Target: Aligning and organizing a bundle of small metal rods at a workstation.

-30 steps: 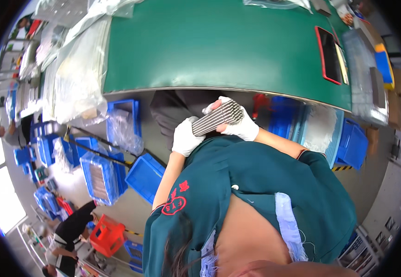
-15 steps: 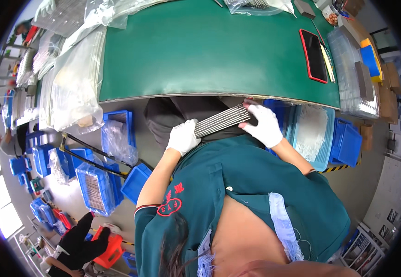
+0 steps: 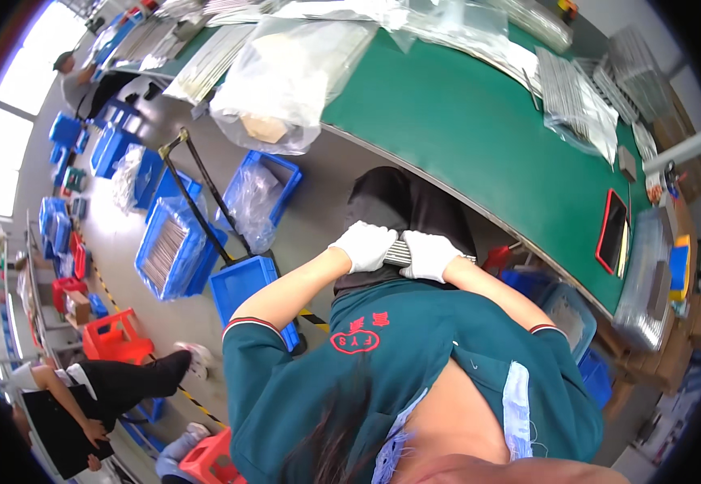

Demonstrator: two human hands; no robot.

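Above my lap I hold a bundle of thin silvery metal rods, lying roughly level. My left hand, in a white glove, is wrapped round its left part. Close beside it, my right hand, gloved the same way, closes over the bundle's middle and right part. A short stretch of rods shows between the hands, and a little of the right end sticks out past my right hand. The left end is hidden by my left hand.
The green worktable has its edge just beyond my knees. On it lie bagged rods and a red-edged phone. A blue crate of rods and a black trolley handle stand left. Another person sits lower left.
My view and body have turned left. My right hand, earlier spread at the right end of the rods, has moved in next to my left hand and closed round the bundle.
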